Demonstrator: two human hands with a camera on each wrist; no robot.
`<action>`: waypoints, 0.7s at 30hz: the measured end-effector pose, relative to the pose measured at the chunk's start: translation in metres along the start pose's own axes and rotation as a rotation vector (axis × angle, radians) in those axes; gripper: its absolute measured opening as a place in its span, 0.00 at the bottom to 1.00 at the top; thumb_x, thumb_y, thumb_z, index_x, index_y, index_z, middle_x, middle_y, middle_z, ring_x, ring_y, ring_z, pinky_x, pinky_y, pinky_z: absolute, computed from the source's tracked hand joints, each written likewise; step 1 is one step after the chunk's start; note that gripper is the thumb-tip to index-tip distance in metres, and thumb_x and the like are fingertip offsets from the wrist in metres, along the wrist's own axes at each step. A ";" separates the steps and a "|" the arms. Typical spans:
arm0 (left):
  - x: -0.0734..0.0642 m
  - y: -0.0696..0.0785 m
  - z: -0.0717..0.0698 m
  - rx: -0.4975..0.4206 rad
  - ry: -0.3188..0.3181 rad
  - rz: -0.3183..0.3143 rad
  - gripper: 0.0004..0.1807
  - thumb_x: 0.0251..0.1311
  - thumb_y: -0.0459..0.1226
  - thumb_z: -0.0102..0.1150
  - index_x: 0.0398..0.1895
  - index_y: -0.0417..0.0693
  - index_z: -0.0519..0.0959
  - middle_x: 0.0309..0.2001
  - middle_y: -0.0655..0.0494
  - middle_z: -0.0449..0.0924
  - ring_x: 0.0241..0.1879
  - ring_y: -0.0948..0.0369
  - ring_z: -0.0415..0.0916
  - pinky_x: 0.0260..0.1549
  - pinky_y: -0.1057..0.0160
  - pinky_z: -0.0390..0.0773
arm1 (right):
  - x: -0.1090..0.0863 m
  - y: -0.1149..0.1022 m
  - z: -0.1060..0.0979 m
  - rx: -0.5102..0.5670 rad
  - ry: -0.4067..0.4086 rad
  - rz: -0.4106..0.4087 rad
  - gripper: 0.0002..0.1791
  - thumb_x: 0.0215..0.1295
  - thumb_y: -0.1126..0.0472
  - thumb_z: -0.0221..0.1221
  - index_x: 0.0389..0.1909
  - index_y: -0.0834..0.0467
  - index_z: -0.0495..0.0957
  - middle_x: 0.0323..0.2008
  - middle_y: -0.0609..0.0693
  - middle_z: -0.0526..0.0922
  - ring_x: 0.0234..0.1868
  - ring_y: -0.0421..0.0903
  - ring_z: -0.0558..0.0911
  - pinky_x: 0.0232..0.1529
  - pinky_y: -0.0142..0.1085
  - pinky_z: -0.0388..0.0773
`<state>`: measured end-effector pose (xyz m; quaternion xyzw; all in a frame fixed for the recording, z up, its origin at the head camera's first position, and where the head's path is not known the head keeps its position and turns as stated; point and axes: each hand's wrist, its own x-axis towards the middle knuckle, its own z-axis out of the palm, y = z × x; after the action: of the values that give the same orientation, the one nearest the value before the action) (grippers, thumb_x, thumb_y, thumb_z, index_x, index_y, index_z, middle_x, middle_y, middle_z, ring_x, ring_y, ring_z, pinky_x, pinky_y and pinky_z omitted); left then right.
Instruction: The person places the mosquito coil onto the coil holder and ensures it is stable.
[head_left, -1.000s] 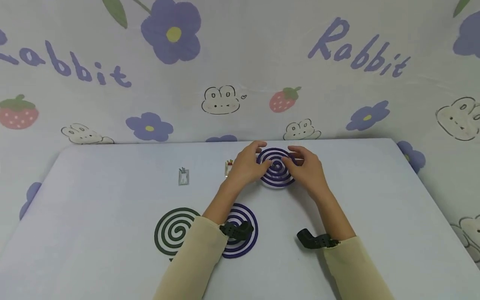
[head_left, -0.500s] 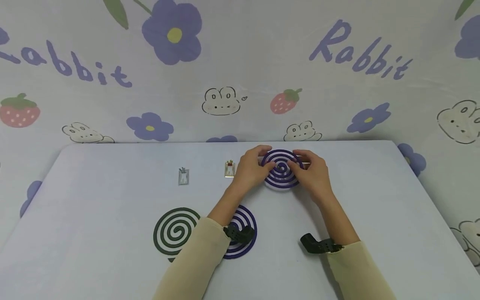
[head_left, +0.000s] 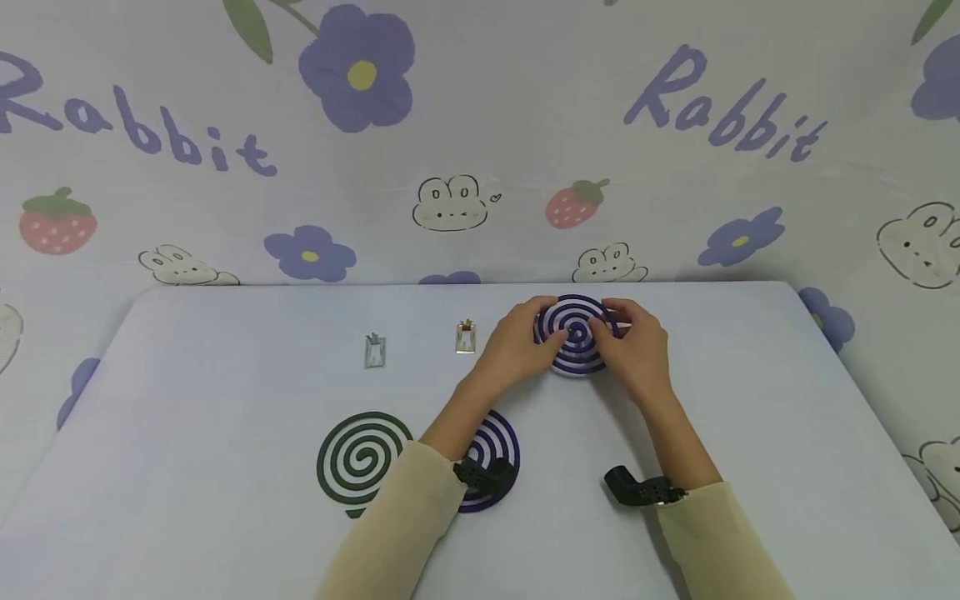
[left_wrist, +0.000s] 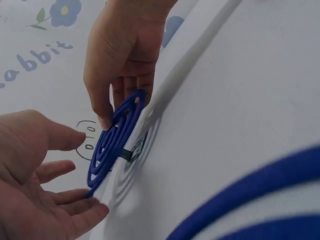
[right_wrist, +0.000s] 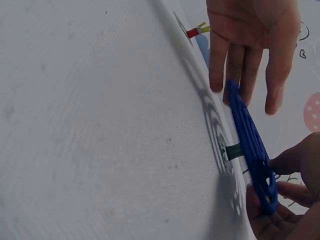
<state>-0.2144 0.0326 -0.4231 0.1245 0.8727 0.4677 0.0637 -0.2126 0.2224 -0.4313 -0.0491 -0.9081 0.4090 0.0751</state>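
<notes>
A blue mosquito coil (head_left: 576,358) hangs level just over the table's far part. My right hand (head_left: 643,343) pinches its right side, thumb on the near face and fingers round the edge. My left hand (head_left: 517,343) is at its left side; in the left wrist view its fingertips (left_wrist: 100,211) meet the coil's rim while the thumb stands apart. Below the coil a small metal stand (right_wrist: 224,150) raises a dark green prong (right_wrist: 234,151) that reaches the coil's underside, though whether it passes through I cannot tell. The head view hides this stand.
Left of the hands lie a silver stand (head_left: 375,352) and a gold stand (head_left: 466,338) with a red prong. Nearer lie a green mosquito coil (head_left: 365,455) and another blue coil (head_left: 516,450), partly under the left forearm. A patterned cloth (head_left: 495,108) hangs behind the white table (head_left: 225,400).
Both hands and the blue coil have shifted a little to the right. The gold stand, partly covered by the left hand before, now shows whole. The view has also turned slightly.
</notes>
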 end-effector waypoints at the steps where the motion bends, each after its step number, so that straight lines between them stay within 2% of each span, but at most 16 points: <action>1: -0.003 0.000 -0.001 0.014 -0.011 0.007 0.31 0.75 0.42 0.59 0.78 0.46 0.68 0.76 0.43 0.72 0.78 0.46 0.67 0.78 0.46 0.67 | 0.000 0.000 0.000 -0.002 -0.001 -0.005 0.24 0.74 0.58 0.63 0.67 0.62 0.79 0.58 0.67 0.86 0.49 0.62 0.89 0.47 0.43 0.86; 4: -0.014 -0.001 -0.010 0.027 -0.039 0.020 0.33 0.75 0.43 0.58 0.80 0.47 0.64 0.79 0.43 0.68 0.80 0.46 0.63 0.80 0.46 0.64 | -0.002 -0.002 -0.001 0.000 -0.014 -0.003 0.26 0.74 0.58 0.61 0.69 0.64 0.76 0.62 0.69 0.83 0.56 0.65 0.87 0.57 0.54 0.85; 8: -0.029 -0.006 -0.025 0.029 -0.096 0.047 0.34 0.76 0.45 0.57 0.81 0.50 0.63 0.80 0.45 0.67 0.81 0.48 0.63 0.80 0.46 0.64 | -0.006 -0.001 -0.001 -0.004 0.008 0.000 0.29 0.74 0.57 0.61 0.71 0.66 0.72 0.68 0.71 0.77 0.66 0.68 0.81 0.68 0.60 0.77; 11: -0.037 -0.013 -0.033 0.020 -0.143 0.054 0.33 0.77 0.46 0.56 0.81 0.51 0.64 0.78 0.45 0.69 0.80 0.48 0.65 0.79 0.46 0.66 | -0.010 0.000 0.001 -0.034 0.075 -0.031 0.30 0.72 0.58 0.61 0.71 0.66 0.73 0.69 0.73 0.72 0.69 0.68 0.76 0.71 0.62 0.73; 16: -0.049 -0.024 -0.043 -0.014 -0.190 0.064 0.31 0.78 0.47 0.56 0.80 0.51 0.66 0.76 0.45 0.73 0.78 0.48 0.68 0.79 0.47 0.67 | -0.017 -0.005 0.002 -0.077 0.185 -0.158 0.26 0.68 0.61 0.62 0.65 0.68 0.78 0.66 0.74 0.71 0.70 0.69 0.72 0.71 0.63 0.69; 19: -0.058 -0.028 -0.054 -0.008 -0.201 0.074 0.30 0.78 0.47 0.56 0.79 0.51 0.67 0.75 0.46 0.73 0.77 0.48 0.69 0.78 0.46 0.67 | -0.021 -0.014 0.002 -0.083 0.195 -0.225 0.23 0.68 0.62 0.62 0.62 0.67 0.80 0.65 0.72 0.74 0.69 0.69 0.73 0.70 0.63 0.70; 21: -0.065 -0.030 -0.062 0.005 -0.204 0.080 0.30 0.78 0.47 0.56 0.79 0.50 0.67 0.75 0.47 0.73 0.77 0.48 0.69 0.78 0.45 0.67 | -0.024 -0.021 0.001 -0.081 0.172 -0.268 0.22 0.69 0.63 0.63 0.61 0.66 0.80 0.65 0.71 0.75 0.68 0.68 0.74 0.69 0.63 0.70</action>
<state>-0.1703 -0.0511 -0.4142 0.2061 0.8571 0.4528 0.1335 -0.1895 0.2044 -0.4182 0.0347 -0.9125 0.3525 0.2045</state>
